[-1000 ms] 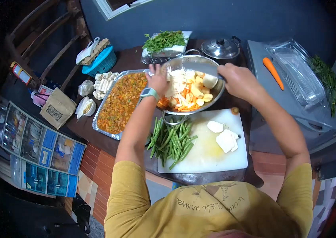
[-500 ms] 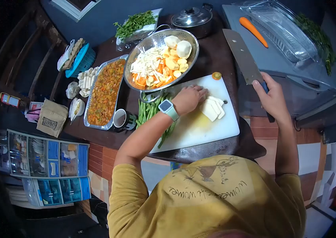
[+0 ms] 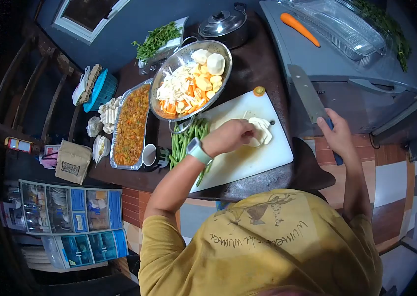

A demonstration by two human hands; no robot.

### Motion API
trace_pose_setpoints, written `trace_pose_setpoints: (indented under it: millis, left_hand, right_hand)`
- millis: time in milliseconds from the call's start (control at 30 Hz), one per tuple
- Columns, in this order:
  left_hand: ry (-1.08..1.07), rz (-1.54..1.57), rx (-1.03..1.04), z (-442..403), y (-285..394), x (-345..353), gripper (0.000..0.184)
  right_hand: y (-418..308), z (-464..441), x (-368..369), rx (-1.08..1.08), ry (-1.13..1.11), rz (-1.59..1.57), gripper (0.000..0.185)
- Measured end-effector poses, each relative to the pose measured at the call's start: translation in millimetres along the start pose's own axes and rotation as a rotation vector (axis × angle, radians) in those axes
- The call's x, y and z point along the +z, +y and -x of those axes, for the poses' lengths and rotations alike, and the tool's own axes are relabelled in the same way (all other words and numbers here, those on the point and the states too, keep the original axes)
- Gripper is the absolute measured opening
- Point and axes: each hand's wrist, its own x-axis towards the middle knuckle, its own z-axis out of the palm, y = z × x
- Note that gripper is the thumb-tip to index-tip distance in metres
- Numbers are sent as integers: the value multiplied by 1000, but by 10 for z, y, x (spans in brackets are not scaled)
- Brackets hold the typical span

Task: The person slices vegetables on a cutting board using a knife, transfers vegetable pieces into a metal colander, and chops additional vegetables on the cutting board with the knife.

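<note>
My left hand [image 3: 230, 135], with a watch [image 3: 197, 151] on its wrist, is over the white cutting board [image 3: 233, 170]. Its fingers are curled and pinched at the edge of several white slices [image 3: 261, 129], whose kind I cannot make out. The fingertips partly hide the nearest slice. To the right of the board, my right hand [image 3: 339, 134] grips a broad kitchen knife [image 3: 308, 93] by its blue handle, blade pointing up and away. Green beans [image 3: 184, 143] lie along the board's left side, beside my left forearm.
A metal colander [image 3: 227, 74] of cut vegetables stands behind the board. Left of it are a foil tray [image 3: 115, 160] of cooked food and a cup [image 3: 155, 155]. A lidded pot [image 3: 223, 27] is at the back. A carrot [image 3: 299, 29] and plastic trays [image 3: 339, 34] lie on the grey surface.
My left hand has gone from lying flat beside the white slices to pinching at them, and the slices are bunched closer. The knife stays in my right hand. The whole view has shifted slightly.
</note>
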Motion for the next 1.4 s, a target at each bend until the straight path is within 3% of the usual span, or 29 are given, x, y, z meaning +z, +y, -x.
trace_pose_setpoints:
  millis: [33, 100, 133, 167, 233, 333, 567, 667, 733, 867, 933, 1033, 1200, 1267, 1400]
  left_hand:
    - [-1, -3, 2, -51, -15, 39, 23]
    - [65, -127, 87, -133, -141, 151, 28]
    - [88, -222, 170, -165, -208, 180, 48]
    - [88, -221, 173, -198, -269, 214, 48]
    - [118, -415, 255, -240, -266, 217, 65]
    - [-45, -318, 148, -287, -176, 126, 75]
    - [-81, -127, 53, -108, -197, 154, 55]
    - [52, -16, 84, 96, -98, 168, 44]
    - [290, -152, 23, 231, -19, 199, 40]
    - [541, -281, 29, 435, -82, 525, 42]
    - [570, -228, 24, 486, -108, 624, 49]
    - [627, -122, -13, 549, -41, 616, 60]
    - [633, 70, -235, 601, -35, 534, 60]
    - [489, 107, -329, 615, -51, 510, 61]
    - [503, 143, -347, 584, -104, 634, 60]
  right_hand:
    - [103, -25, 65, -118, 15, 31, 33]
    - [140, -13, 148, -117, -17, 17, 37]
    - [56, 19, 138, -35, -62, 76, 39]
    - [70, 33, 145, -33, -58, 77, 39]
    - [101, 45, 185, -62, -76, 101, 37]
    - [62, 64, 196, -64, -94, 35, 35]
    - [8, 112, 250, -106, -114, 34, 32]
    - [-59, 138, 295, -119, -106, 104, 30]
    - [-110, 151, 318, -148, -169, 71, 28]
    - [-135, 166, 432, -172, -223, 36, 25]
    - [-103, 169, 499, -271, -231, 110, 25]
    - [-168, 222, 529, -238, -268, 125, 24]
    - [-318, 323, 527, -113, -363, 197, 32]
    - [-334, 369, 552, -102, -380, 243, 34]
    - [-371, 455, 674, -99, -439, 358, 33]
